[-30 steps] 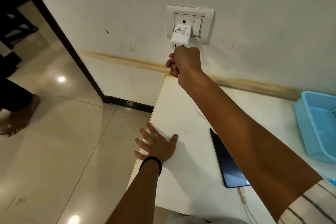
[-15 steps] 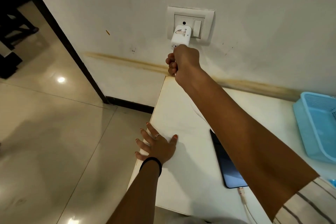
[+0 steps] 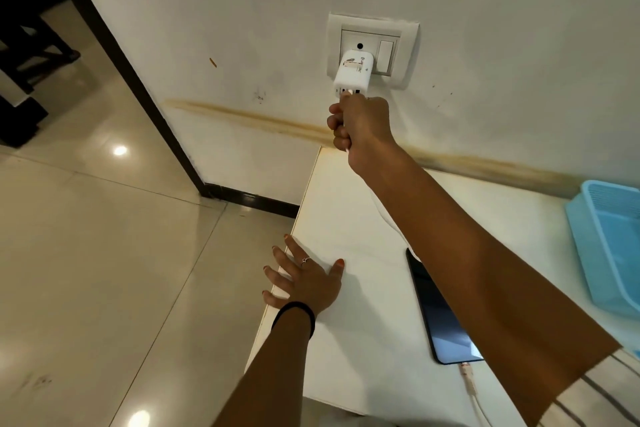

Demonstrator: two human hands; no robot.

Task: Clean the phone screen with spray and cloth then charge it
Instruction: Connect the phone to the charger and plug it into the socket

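While the right hand (image 3: pixel 360 125), upper centre, pinches the cable plug (image 3: pixel 347 96) into the charger (image 3: pixel 353 76) seated in the wall socket (image 3: pixel 372 28), the left hand (image 3: pixel 306 282) lies flat with fingers spread on the table (image 3: pixel 346 204), probably for balance. At lower right the phone (image 3: pixel 438 319) rests face-up, cable (image 3: pixel 467 381) attached; the forearm hides its right edge.

A: Free room?
B: Bare table (image 3: pixel 353 204) strip between left hand (image 3: pixel 304 282) and wall. 
A: Blockers?
B: Right forearm over phone (image 3: pixel 438 319), basket (image 3: pixel 604 246) far right, charger (image 3: pixel 353 76) jutting from socket (image 3: pixel 372 48).
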